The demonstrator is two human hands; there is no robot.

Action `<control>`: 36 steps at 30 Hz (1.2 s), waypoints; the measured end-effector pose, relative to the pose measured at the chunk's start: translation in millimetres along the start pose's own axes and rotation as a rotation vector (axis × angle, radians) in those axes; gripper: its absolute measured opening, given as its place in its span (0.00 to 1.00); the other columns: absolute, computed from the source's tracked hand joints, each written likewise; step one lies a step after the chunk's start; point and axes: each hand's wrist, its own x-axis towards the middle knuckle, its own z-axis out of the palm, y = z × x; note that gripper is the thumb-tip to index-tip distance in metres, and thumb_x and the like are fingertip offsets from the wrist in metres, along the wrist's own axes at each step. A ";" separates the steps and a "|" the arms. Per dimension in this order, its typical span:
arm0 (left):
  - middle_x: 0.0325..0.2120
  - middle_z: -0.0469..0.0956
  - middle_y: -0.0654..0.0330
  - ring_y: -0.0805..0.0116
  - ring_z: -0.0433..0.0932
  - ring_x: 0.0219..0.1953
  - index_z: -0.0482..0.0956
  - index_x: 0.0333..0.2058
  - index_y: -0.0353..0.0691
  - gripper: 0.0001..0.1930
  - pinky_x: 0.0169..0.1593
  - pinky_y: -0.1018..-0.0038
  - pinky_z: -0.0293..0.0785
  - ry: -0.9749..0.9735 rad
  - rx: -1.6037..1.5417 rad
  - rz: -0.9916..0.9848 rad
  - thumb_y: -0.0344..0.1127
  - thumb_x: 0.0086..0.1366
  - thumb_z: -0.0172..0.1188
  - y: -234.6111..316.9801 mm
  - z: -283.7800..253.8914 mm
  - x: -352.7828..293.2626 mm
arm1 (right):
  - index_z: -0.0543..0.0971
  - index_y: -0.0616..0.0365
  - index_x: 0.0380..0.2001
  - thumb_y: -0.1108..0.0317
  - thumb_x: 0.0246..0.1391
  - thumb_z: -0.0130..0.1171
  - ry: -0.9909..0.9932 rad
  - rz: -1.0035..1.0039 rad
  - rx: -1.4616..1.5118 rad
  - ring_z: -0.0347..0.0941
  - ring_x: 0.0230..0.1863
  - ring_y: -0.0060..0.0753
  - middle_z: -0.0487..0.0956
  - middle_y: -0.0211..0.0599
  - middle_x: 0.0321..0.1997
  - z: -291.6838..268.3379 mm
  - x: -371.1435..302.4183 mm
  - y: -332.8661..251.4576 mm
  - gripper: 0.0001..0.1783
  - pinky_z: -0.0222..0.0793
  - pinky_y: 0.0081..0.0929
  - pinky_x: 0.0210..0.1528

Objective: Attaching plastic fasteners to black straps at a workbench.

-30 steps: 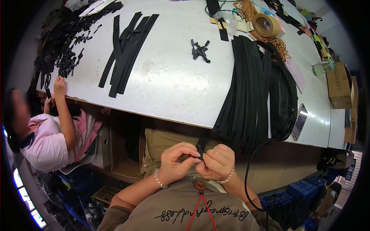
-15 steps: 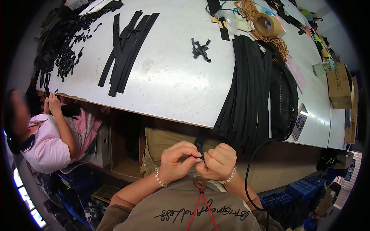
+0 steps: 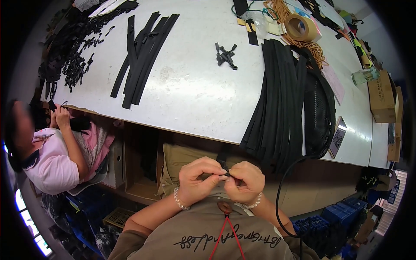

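My left hand [image 3: 200, 178] and my right hand [image 3: 245, 182] meet close to my chest, below the table's front edge. Both pinch a small black slider piece [image 3: 225, 169] on the end of a black zipper strip [image 3: 223, 152] that hangs down from the table edge. Above them a thick stack of long black zipper strips [image 3: 279, 104] drapes over the white table [image 3: 190, 91]. A few small black slider parts [image 3: 225, 55] lie further back on the table.
Several black strips [image 3: 143, 56] lie at the left, with a heap of black parts [image 3: 69, 56] beyond. A person in pink [image 3: 47, 151] sits at the left edge. A tape roll [image 3: 302, 27], a phone [image 3: 337, 136] and cardboard boxes [image 3: 381, 97] are at the right.
My hands stay together at my chest with only slight finger motion. The person at the left has lowered their hands a little from the table edge.
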 end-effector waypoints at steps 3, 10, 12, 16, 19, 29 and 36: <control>0.29 0.79 0.59 0.76 0.76 0.28 0.79 0.31 0.32 0.03 0.31 0.81 0.74 0.030 -0.247 -0.373 0.23 0.57 0.61 6.3 1.4 0.6 | 0.74 0.63 0.22 0.79 0.42 0.58 -0.073 0.322 0.218 0.63 0.15 0.19 0.72 0.32 0.20 -7.1 0.1 -7.2 0.03 0.59 0.18 0.18; 0.30 0.79 0.58 0.77 0.77 0.29 0.78 0.34 0.31 0.05 0.29 0.82 0.76 -0.019 -0.578 -0.706 0.27 0.62 0.57 0.0 -4.0 4.1 | 0.73 0.66 0.23 0.74 0.53 0.51 -0.111 0.904 0.751 0.56 0.12 0.09 0.74 0.34 0.24 -14.4 -2.2 -9.9 0.07 0.50 0.09 0.15; 0.30 0.79 0.58 0.77 0.77 0.29 0.78 0.34 0.31 0.05 0.29 0.82 0.76 -0.008 -0.549 -0.706 0.26 0.62 0.57 1.4 -3.5 4.7 | 0.73 0.66 0.23 0.74 0.52 0.51 -0.110 0.880 0.716 0.58 0.13 0.10 0.74 0.33 0.24 -13.0 -0.7 -10.0 0.07 0.52 0.10 0.16; 0.30 0.79 0.58 0.78 0.76 0.30 0.77 0.34 0.30 0.04 0.32 0.82 0.76 0.036 -0.412 -0.575 0.24 0.61 0.57 7.2 -0.8 3.2 | 0.76 0.63 0.25 0.76 0.50 0.57 -0.149 0.588 0.479 0.63 0.20 0.13 0.73 0.29 0.24 -10.0 -8.6 -0.1 0.02 0.57 0.14 0.21; 0.30 0.79 0.58 0.75 0.77 0.31 0.78 0.33 0.30 0.04 0.34 0.80 0.76 0.081 -0.196 -0.338 0.20 0.58 0.58 10.1 2.0 -2.2 | 0.75 0.64 0.26 0.79 0.43 0.57 -0.228 0.307 0.167 0.68 0.21 0.29 0.74 0.36 0.25 -14.5 4.8 -9.2 0.03 0.64 0.22 0.24; 0.27 0.78 0.57 0.63 0.78 0.31 0.79 0.29 0.35 0.07 0.36 0.74 0.74 -0.058 0.113 0.162 0.18 0.50 0.62 9.0 -6.5 5.3 | 0.77 0.61 0.27 0.78 0.36 0.63 -0.149 0.082 0.052 0.74 0.23 0.35 0.77 0.39 0.28 -12.5 5.0 -9.6 0.10 0.69 0.24 0.24; 0.26 0.78 0.57 0.64 0.77 0.29 0.78 0.28 0.35 0.06 0.34 0.74 0.73 -0.050 0.105 0.108 0.19 0.50 0.62 17.8 -5.7 3.2 | 0.76 0.61 0.27 0.78 0.35 0.63 -0.257 -0.021 0.022 0.72 0.20 0.36 0.77 0.39 0.27 -18.6 10.6 -13.5 0.11 0.67 0.26 0.22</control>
